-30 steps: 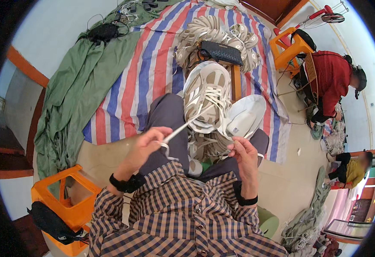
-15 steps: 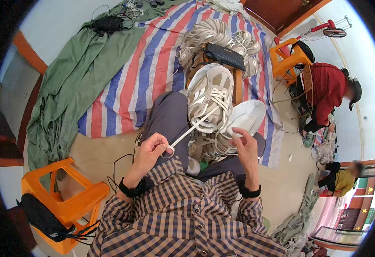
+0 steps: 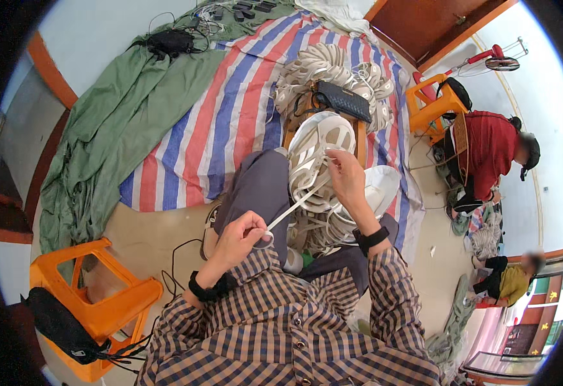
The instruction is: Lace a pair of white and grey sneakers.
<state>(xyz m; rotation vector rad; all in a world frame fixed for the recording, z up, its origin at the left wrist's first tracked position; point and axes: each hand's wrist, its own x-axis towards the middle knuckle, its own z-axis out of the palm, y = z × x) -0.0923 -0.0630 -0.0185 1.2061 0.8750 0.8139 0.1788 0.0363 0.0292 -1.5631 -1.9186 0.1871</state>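
Note:
A beige and white sneaker [image 3: 307, 151] rests in front of me, its toe pointing toward me, above several other shoes. My left hand [image 3: 239, 237] is closed on the end of a white shoelace [image 3: 296, 204], which stretches taut up to the sneaker. Up at the sneaker's lacing, my right hand [image 3: 347, 177] has its thumb and forefinger pinched together over the laces; what exactly lies between the fingertips is too small to be sure of, but it looks like a lace. To the right of that sneaker lies another pale shoe [image 3: 381, 186], partly behind my wrist.
Behind the sneaker, a black woven purse [image 3: 342, 101] lies before a pile of sneakers [image 3: 317, 64] on a striped sheet [image 3: 197, 141]. Orange stools stand at left [image 3: 101, 309] and far right [image 3: 431, 103]. A person in red [image 3: 487, 151] and another in yellow [image 3: 513, 283] sit at right.
My right hand has moved up and left from beside the pale shoe to the sneaker's laces. My left hand still keeps the lace taut, slightly lower and to the right.

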